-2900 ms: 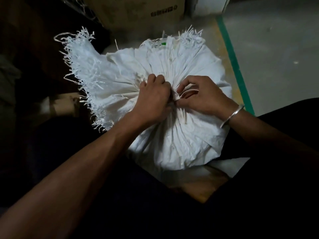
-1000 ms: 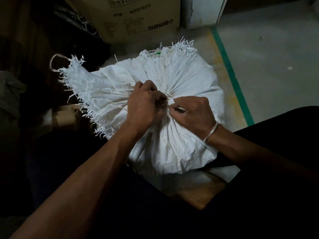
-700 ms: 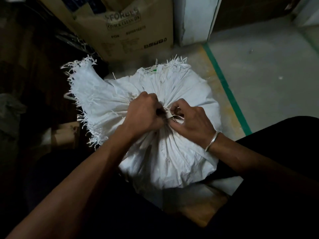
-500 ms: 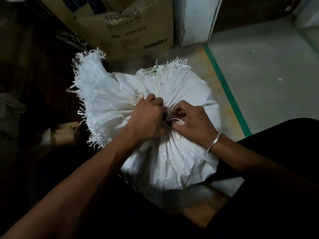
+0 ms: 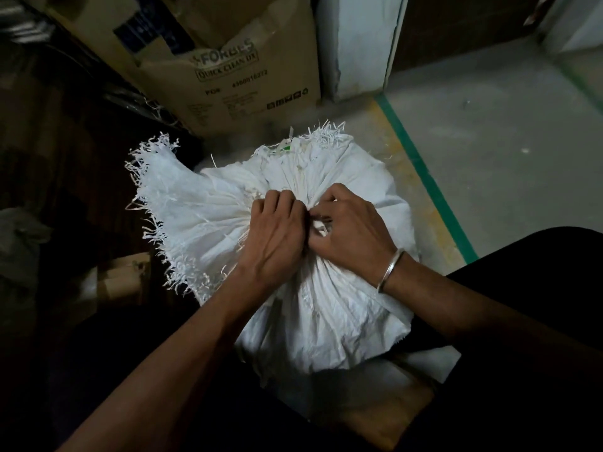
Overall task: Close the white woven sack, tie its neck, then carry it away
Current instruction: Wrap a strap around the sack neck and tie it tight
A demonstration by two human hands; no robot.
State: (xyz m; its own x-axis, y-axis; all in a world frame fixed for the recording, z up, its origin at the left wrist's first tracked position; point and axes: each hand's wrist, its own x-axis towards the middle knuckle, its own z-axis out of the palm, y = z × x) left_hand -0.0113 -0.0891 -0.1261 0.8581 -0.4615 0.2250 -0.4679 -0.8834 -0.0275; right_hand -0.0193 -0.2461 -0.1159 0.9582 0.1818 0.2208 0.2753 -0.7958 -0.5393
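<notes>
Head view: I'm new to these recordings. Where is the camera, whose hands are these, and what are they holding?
There is no machine here. A person works with bare hands, and the single camera sits on their head, looking forward and down. The left hand grips the gathered neck of the white woven sack in front of them. The right hand, with a metal bangle on its wrist, pinches a white strip at that neck, seemingly the tie. The sack's frayed edge fans out to the left. Behind it stands a cardboard box, and a green line runs along the floor on the right.
</notes>
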